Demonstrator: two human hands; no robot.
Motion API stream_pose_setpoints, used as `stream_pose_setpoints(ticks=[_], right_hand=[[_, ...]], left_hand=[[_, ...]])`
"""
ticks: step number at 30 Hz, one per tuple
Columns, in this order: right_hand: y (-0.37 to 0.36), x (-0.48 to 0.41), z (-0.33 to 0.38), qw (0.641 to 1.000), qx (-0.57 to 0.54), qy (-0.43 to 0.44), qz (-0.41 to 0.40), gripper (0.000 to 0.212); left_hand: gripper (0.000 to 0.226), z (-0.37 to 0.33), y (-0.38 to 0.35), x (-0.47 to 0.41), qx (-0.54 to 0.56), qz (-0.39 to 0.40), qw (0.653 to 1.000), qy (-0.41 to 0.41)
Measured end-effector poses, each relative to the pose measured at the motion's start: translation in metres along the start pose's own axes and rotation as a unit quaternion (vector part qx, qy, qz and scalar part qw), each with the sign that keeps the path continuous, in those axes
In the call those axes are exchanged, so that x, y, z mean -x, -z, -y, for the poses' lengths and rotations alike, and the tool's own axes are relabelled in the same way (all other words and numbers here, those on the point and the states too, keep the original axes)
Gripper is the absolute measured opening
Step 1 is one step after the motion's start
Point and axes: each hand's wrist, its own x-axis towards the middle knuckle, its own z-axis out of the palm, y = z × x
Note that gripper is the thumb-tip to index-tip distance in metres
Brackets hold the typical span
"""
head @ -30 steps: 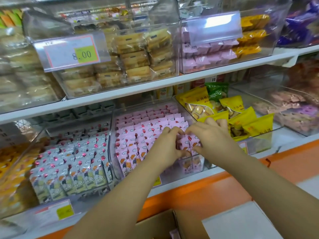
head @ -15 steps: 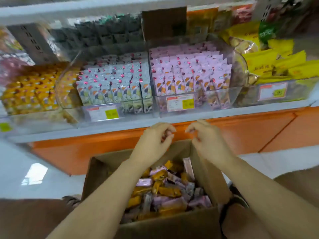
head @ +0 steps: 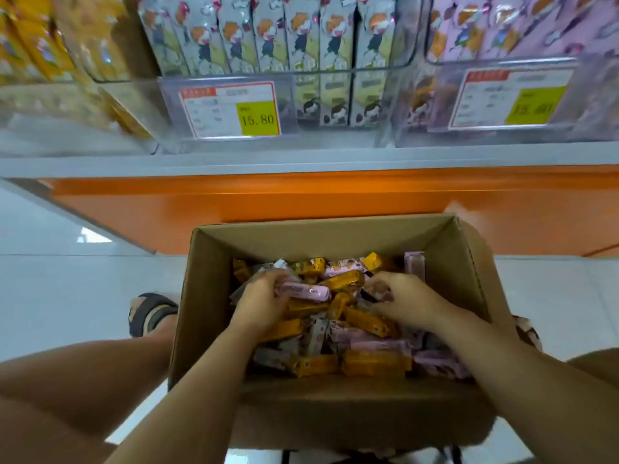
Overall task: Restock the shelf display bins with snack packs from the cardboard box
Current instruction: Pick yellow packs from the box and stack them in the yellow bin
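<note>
— While I had the head view up, what did the cardboard box (head: 214, 296) hold?
— Loose snack packs (head: 371, 363), orange, pink and grey, heaped inside it. I saw it just below the shelf edge (head: 301, 160).
— And the hands?
— Both were inside the box. The left hand (head: 264, 303) gripped a pink pack (head: 306, 292). The right hand (head: 403, 298) had its fingers curled into the heap; I couldn't tell whether it held anything.
— The bins?
— I saw the middle clear bin (head: 294, 72) filled with upright green-grey packs (head: 271, 38), a pink-pack bin (head: 502, 60) to its right and yellow packs (head: 30, 41) to its left. The middle price tag (head: 231, 108) read "15.80"; the right tag (head: 509, 98) was too blurred for me.
</note>
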Motion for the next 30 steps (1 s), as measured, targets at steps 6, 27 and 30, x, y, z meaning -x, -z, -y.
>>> stream_pose_setpoints(ticks=[6, 27, 30], right_hand=[[-0.021, -0.019, -0.009, 0.992, 0.069, -0.053, 0.087, 0.070], [-0.028, -0.053, -0.011, 0.992, 0.090, -0.046, -0.079, 0.082], [-0.024, -0.054, -0.012, 0.987, 0.139, -0.062, -0.060, 0.083]], left_hand=[[0.041, 0.014, -0.022, -0.011, -0.074, 0.083, 0.994, 0.018], [0.080, 0.031, -0.034, -0.009, -0.275, 0.237, 0.932, 0.012], [0.088, 0.030, -0.037, -0.007, -0.303, 0.257, 0.918, -0.004]])
